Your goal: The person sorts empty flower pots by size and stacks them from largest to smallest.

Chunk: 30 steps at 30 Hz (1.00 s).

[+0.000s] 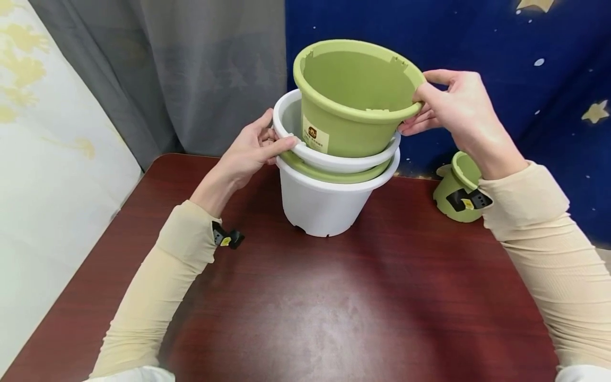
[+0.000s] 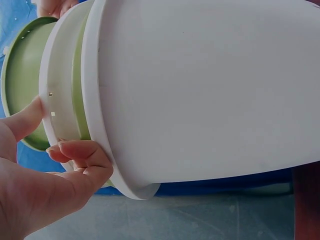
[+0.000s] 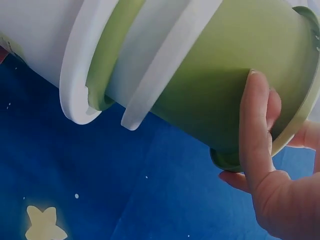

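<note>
Plant pots stand nested in a stack on the table. At the bottom is a white pot (image 1: 324, 209); above its rim show a lower green pot's rim (image 1: 329, 174) and an upper white pot (image 1: 343, 162). The top green pot (image 1: 353, 132), bearing a paper label, sits tilted and only partly inside the upper white pot. My right hand (image 1: 458, 109) grips its rim at the right, thumb over the edge and fingers beneath. With thumb and fingers, my left hand (image 2: 50, 190) pinches the upper white pot's rim at the left. The lower parts of the inner pots are hidden.
A smaller green pot (image 1: 453, 196) stands at the table's back right, partly behind my right wrist. The dark red table (image 1: 305, 297) ends at a grey curtain (image 1: 215, 69) and a blue star-patterned cloth (image 1: 506, 106).
</note>
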Motion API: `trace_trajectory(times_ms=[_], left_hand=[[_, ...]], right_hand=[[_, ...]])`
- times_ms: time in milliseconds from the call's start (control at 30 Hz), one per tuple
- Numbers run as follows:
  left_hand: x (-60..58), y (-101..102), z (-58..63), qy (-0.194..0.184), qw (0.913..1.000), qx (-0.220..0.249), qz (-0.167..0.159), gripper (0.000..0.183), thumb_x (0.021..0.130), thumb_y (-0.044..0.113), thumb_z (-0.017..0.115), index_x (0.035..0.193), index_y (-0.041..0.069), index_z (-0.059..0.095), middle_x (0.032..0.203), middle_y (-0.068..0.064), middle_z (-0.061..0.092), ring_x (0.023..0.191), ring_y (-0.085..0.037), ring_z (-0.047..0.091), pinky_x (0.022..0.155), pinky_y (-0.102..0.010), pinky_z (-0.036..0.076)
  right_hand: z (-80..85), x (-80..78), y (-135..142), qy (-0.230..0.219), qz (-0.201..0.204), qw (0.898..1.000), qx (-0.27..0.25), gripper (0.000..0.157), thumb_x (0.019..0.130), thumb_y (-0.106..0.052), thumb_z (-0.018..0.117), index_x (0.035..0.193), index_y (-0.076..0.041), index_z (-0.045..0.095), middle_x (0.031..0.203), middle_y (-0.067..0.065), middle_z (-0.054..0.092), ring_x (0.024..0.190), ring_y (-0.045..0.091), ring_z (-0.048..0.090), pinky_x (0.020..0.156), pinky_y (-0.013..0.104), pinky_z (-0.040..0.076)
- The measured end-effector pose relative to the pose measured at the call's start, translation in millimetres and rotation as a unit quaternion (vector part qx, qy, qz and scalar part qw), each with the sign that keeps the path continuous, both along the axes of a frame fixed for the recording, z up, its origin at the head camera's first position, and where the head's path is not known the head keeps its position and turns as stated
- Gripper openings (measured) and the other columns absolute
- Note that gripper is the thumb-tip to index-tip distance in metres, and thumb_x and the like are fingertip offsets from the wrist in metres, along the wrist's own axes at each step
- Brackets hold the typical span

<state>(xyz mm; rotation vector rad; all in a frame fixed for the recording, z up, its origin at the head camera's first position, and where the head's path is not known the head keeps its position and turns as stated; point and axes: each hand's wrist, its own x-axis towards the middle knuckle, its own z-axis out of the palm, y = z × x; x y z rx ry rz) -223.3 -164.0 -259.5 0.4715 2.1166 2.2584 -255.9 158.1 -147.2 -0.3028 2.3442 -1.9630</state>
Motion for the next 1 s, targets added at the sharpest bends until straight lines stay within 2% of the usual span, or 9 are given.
trace_trajectory(times_ms=[133, 233, 300, 533, 733, 1000], left_hand=[[-1.3, 2, -0.2, -0.001, 1.0000, 0.002, -0.003, 0.078, 0.093, 0.005, 0.071, 0.158, 0.010, 0.028, 0.081, -0.003, 0.056, 0.067, -0.013, 0.043, 0.056, -0.023, 0.032], [-1.9, 3, -0.3, 0.001, 1.0000, 0.005, -0.005, 0.077, 0.092, 0.004, 0.071, 0.157, 0.010, 0.030, 0.082, -0.004, 0.057, 0.067, -0.013, 0.044, 0.056, -0.023, 0.032], [-1.9, 4, 0.0, 0.000, 1.0000, 0.005, -0.004, 0.078, 0.092, 0.005, 0.071, 0.158, 0.010, 0.029, 0.082, -0.004, 0.057, 0.067, -0.013, 0.044, 0.056, -0.022, 0.032], [-2.1, 4, 0.0, -0.001, 1.0000, 0.003, -0.002, 0.078, 0.092, 0.005, 0.071, 0.158, 0.010, 0.028, 0.081, -0.004, 0.056, 0.066, -0.013, 0.043, 0.056, -0.022, 0.033], [-1.0, 4, -0.7, -0.004, 1.0000, -0.001, -0.002, 0.077, 0.093, 0.006, 0.071, 0.158, 0.013, 0.030, 0.080, -0.003, 0.056, 0.066, -0.013, 0.043, 0.056, -0.023, 0.032], [-1.9, 4, -0.1, 0.000, 1.0000, 0.007, -0.004, 0.074, 0.092, 0.005, 0.071, 0.156, 0.013, 0.034, 0.079, -0.003, 0.056, 0.066, -0.013, 0.043, 0.056, -0.022, 0.032]], right_hand=[[-1.4, -1.3, -2, 0.015, -0.024, 0.997, 0.068, 0.051, 0.093, -0.004, 0.054, 0.142, 0.008, 0.046, 0.067, 0.010, 0.070, 0.050, 0.020, 0.068, 0.052, 0.031, 0.058], [-2.6, -2.9, -2, 0.031, -0.045, 0.990, 0.129, 0.049, 0.094, -0.009, 0.056, 0.141, 0.005, 0.049, 0.062, 0.004, 0.065, 0.045, 0.013, 0.061, 0.047, 0.024, 0.054], [-4.4, -3.9, -1, 0.037, -0.051, 0.987, 0.150, 0.047, 0.094, -0.011, 0.057, 0.138, 0.004, 0.051, 0.059, 0.002, 0.062, 0.042, 0.011, 0.057, 0.044, 0.022, 0.050], [-12.8, -8.4, 1, 0.037, -0.046, 0.984, 0.170, 0.042, 0.093, -0.009, 0.056, 0.133, 0.004, 0.054, 0.056, 0.000, 0.059, 0.043, 0.008, 0.050, 0.041, 0.020, 0.042], [-21.0, -11.6, 1, 0.041, -0.036, 0.980, 0.193, 0.047, 0.092, -0.007, 0.055, 0.138, 0.005, 0.054, 0.056, -0.001, 0.059, 0.043, 0.007, 0.052, 0.042, 0.020, 0.044], [-29.2, -17.4, 0, 0.054, -0.043, 0.971, 0.231, 0.046, 0.092, -0.010, 0.057, 0.136, 0.003, 0.058, 0.055, -0.002, 0.060, 0.044, 0.008, 0.055, 0.044, 0.020, 0.048]])
